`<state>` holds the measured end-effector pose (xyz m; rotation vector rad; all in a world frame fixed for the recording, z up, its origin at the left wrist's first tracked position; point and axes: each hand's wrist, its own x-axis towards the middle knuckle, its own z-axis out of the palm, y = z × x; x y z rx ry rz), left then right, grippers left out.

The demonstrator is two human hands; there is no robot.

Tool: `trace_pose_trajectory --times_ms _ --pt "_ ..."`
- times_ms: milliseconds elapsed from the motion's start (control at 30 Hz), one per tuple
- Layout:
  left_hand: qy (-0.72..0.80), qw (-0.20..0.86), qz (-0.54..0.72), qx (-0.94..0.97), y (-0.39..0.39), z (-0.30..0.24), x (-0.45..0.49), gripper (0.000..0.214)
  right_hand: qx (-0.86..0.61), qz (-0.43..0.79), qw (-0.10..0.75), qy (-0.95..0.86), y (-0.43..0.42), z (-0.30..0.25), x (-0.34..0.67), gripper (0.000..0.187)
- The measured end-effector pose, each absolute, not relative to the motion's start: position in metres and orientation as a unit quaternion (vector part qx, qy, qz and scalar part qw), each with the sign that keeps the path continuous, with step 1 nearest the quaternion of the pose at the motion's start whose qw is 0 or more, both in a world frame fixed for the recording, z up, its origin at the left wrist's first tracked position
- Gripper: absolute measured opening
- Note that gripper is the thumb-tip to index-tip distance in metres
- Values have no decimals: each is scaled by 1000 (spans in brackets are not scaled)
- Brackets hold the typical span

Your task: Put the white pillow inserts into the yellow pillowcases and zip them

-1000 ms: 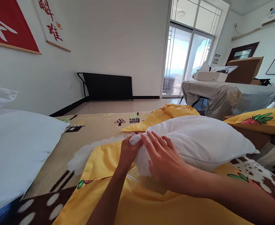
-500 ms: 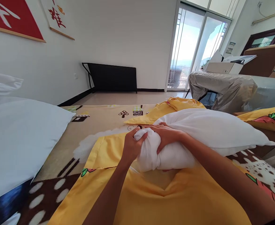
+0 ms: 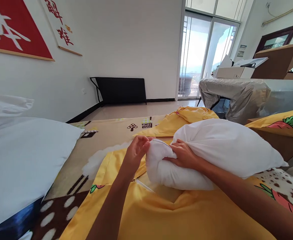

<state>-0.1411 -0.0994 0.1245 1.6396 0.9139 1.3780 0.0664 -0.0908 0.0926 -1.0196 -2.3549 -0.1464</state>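
Note:
A white pillow (image 3: 226,143) lies across a yellow pillowcase (image 3: 161,216), its near end folded over into a bunch. My right hand (image 3: 185,155) grips that folded end, with the fingers partly sunk in the cloth. At the fold's left corner, my left hand (image 3: 137,150) is closed with thumb and fingertips at the edge of the pillow; some fingertips are hidden behind it. Below my left hand, a pale zipper strip (image 3: 143,185) shows along the pillowcase opening. The pillowcase has a carrot-like print at its left edge.
Another white pillow (image 3: 28,160) is at the left. A patterned blanket (image 3: 106,130) spreads underneath, with crumpled yellow cloth (image 3: 193,114) beyond the pillow. Behind stand a plastic-covered table (image 3: 233,90) with boxes and a black folded frame (image 3: 121,90) by the wall.
My left hand has loosened its fuller grasp on the pillow's bunched end and shifted slightly left. My right hand has moved right and lower, and the pillow's folded end sits more spread.

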Motion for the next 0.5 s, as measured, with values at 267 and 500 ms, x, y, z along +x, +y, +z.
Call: trace_pose_trajectory --times_ms 267,500 --pt "509 172 265 800 -67 88 -158 10 -336 -191 386 -837 -132 148 110 32" --pt "495 96 91 859 -56 27 -132 35 -364 -341 479 -722 -159 208 134 53"
